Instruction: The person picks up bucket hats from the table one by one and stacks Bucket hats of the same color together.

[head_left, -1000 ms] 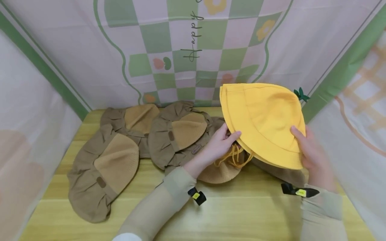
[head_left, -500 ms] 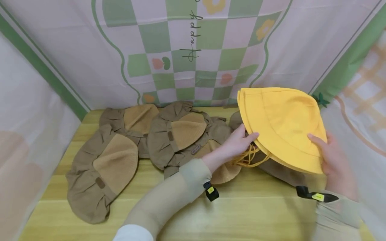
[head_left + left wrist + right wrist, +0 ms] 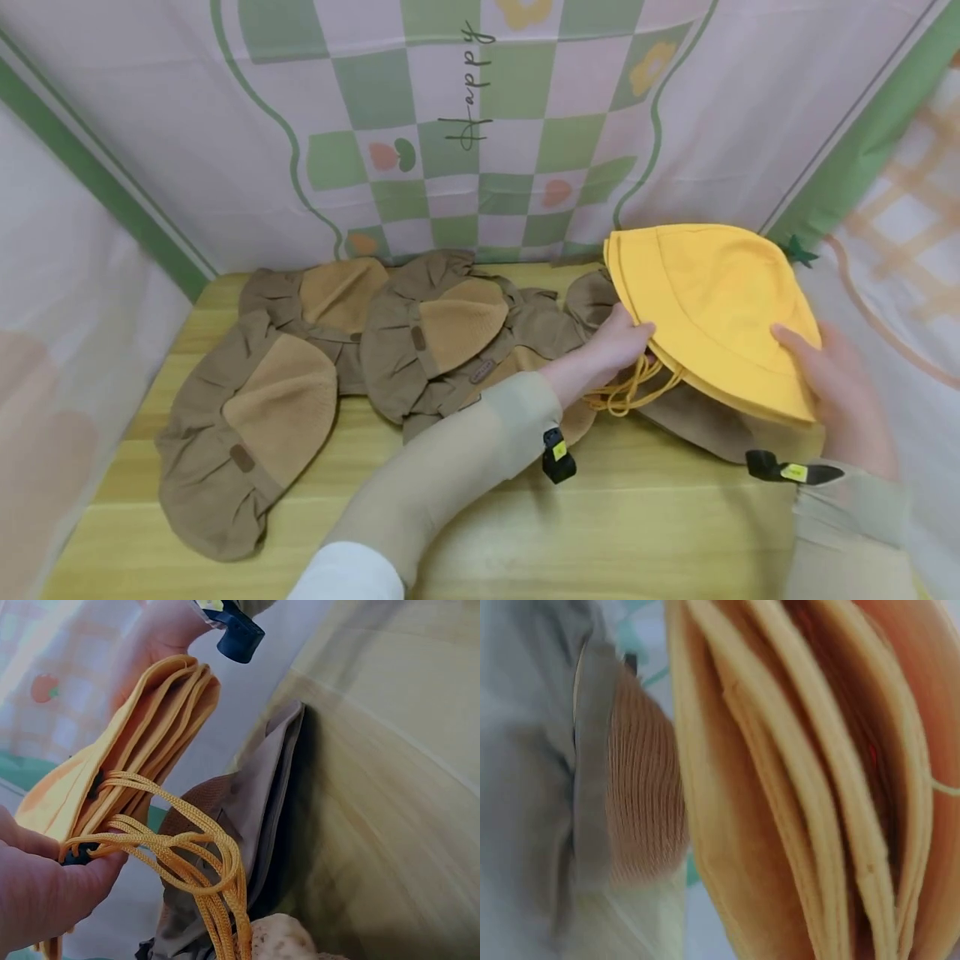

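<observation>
A yellow bucket hat [image 3: 720, 308] lies folded flat in the air at the right, with more yellow brim layers [image 3: 832, 810] against it in the right wrist view. My left hand [image 3: 617, 343] pinches the brim's lower left edge, beside a black cord stopper [image 3: 79, 853]. Yellow cords [image 3: 214, 877] dangle in loops there. My right hand [image 3: 851, 392] grips the other end of the brim, thumb on the near face and the other fingers hidden behind. A green star-shaped tip [image 3: 799, 252] sticks out past the crown. Below the yellow layers lies a brown hat [image 3: 701, 421], partly covered.
Several brown hats with tan corduroy crowns lie on the wooden table [image 3: 487, 533], among them a front left hat [image 3: 281, 400] and a middle hat [image 3: 457, 325]. Printed cloth walls [image 3: 517, 125] enclose the back and sides.
Both hands have carried the yellow hats to the right, mostly in the first half second, uncovering more of the brown hats. The grip looks the same throughout.
</observation>
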Available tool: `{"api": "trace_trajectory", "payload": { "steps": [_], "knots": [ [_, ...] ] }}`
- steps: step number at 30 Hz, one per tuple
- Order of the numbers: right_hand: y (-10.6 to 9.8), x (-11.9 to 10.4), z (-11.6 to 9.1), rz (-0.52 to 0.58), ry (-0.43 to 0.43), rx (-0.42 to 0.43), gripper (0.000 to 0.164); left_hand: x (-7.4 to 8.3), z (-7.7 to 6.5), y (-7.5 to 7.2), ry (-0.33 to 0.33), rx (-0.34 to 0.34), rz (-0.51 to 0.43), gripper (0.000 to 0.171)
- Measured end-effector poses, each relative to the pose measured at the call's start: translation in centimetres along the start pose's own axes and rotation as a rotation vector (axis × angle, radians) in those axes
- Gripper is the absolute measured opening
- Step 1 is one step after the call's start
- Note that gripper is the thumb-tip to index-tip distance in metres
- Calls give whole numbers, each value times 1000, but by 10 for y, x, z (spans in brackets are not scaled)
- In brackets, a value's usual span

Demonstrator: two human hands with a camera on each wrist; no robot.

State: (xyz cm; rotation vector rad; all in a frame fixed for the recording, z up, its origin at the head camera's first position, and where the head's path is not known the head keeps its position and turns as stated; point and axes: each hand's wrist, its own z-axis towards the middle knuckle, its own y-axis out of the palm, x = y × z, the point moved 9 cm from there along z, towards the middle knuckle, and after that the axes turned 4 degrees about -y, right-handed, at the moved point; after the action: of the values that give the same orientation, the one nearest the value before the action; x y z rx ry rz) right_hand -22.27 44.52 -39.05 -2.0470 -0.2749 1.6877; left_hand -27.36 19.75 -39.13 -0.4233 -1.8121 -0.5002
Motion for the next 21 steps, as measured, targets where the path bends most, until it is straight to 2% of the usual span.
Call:
{"api": "trace_trajectory", "payload": {
  "steps": [3,5,12,15,18,21],
  "knots": [
    [-5,-3,3,-315,-39,-10,80,-7,8,2,-90,51,-11,41],
    [-5,-4,6,-396,-73,-35,82,-9,12,4,-127,62,-29,44],
    [-6,-5,13,-323,-158,-138,92,-13,28,7,-155,72,-50,37],
    [-5,-8,11,-348,-204,-168,102,-15,31,6,-166,97,-50,37],
    [-5,-13,9,-376,-248,-156,106,-16,34,5,-172,122,-41,40],
    [-7,-17,10,-416,-287,-101,97,-16,35,6,-191,131,6,49]
  ]
}}
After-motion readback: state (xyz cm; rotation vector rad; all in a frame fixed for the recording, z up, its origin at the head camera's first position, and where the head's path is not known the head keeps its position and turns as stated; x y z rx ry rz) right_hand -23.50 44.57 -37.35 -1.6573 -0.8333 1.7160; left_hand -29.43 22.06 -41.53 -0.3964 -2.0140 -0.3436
